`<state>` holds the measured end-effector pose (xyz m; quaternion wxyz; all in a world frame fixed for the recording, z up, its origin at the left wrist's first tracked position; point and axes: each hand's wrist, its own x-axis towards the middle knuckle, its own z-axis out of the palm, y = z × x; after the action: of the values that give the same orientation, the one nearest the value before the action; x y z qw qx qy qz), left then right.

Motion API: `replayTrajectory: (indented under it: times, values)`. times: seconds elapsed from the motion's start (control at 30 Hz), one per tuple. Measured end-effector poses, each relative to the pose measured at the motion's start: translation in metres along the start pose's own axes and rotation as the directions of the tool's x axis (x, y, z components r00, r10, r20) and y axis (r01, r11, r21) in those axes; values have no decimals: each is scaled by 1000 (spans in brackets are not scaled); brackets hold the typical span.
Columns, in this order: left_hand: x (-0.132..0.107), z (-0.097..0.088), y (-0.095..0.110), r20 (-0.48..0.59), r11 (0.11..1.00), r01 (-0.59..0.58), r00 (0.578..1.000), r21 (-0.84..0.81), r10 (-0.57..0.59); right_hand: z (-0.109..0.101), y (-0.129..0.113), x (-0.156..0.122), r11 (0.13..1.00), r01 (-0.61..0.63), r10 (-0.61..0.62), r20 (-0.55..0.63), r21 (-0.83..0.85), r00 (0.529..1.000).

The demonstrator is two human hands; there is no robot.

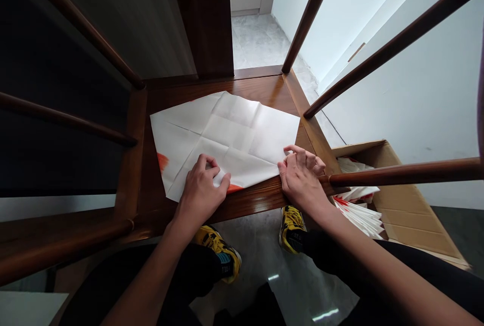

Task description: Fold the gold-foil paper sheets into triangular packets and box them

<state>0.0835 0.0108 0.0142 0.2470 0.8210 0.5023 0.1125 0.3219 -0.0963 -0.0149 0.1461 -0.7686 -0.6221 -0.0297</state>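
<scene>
Lying creased on the worktop (pixel 249 202), centre of the frame, is the white paper (pixel 238 129), red peeking out along its left and lower edges! Left hand (pixel 204 184) rests on its near side, fingers curled; whether it pinches, can't tell. And over at the right corner, right hand (pixel 302 174), fingers bent, thumb at the edge, grip unclear! Lower right, an open box (pixel 412 210) holds folded papers (pixel 357 217), white and red.
</scene>
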Motion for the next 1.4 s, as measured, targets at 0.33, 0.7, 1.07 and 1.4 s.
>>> replayTrajectory:
  times: [0.33, 0.7, 1.07, 1.4]
  values:
    - [2, 0, 0, 45, 999, -2, 999, 33, 0, -12, -30, -7, 919, 379, -394, 201, 111, 897]
    - [-44, 31, 46, -113, 891, -404, 895, 206, 432, -1, -41, -32, 937, 331, -347, 189, 111, 919]
    - [-103, 31, -13, -54, 856, -328, 924, 399, 379, -12, -9, -72, 935, 353, -352, 57, -15, 934]
    - [-61, 52, 37, -133, 924, -252, 945, 287, 299, -31, -50, -83, 827, 551, -536, -138, 111, 833]
